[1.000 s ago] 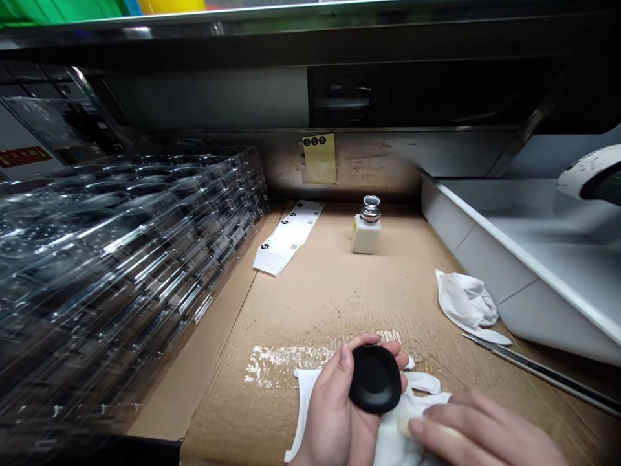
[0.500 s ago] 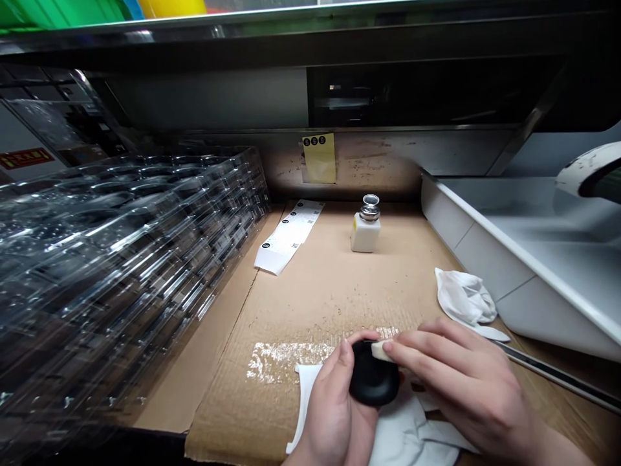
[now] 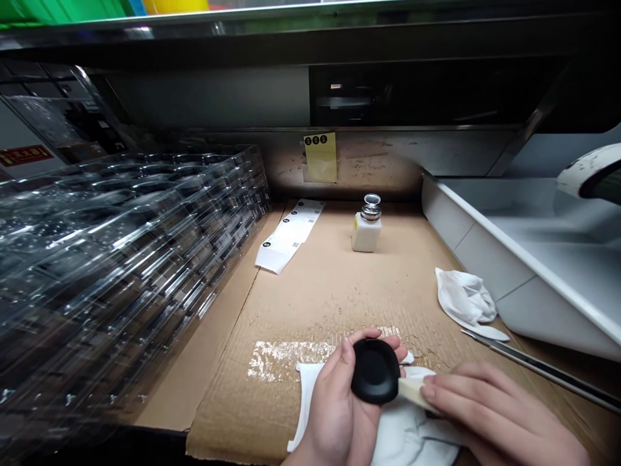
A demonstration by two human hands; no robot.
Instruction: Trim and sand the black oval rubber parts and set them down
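A round black piece (image 3: 375, 371) with a shallow dished face lies in my left hand (image 3: 338, 404), whose thumb and fingers wrap its edge. My right hand (image 3: 499, 408) pinches a small cream-coloured pad (image 3: 416, 392); the pad's tip is at the right edge of the black piece. White cloth (image 3: 412, 430) lies on the cardboard beneath both hands. A white bottle with a metal top (image 3: 367, 232) stands upright farther back.
Stacked clear plastic trays (image 3: 145, 259) fill the left side. A label strip (image 3: 291, 234) lies on the cardboard (image 3: 339, 285). At right are a crumpled white cloth (image 3: 466, 298), a thin metal tool (image 3: 538, 370) and a large white bin (image 3: 524, 259).
My right hand has moved right and down with the pad, from the top of the black piece to its right edge, uncovering its face. My left hand has stayed nearly still.
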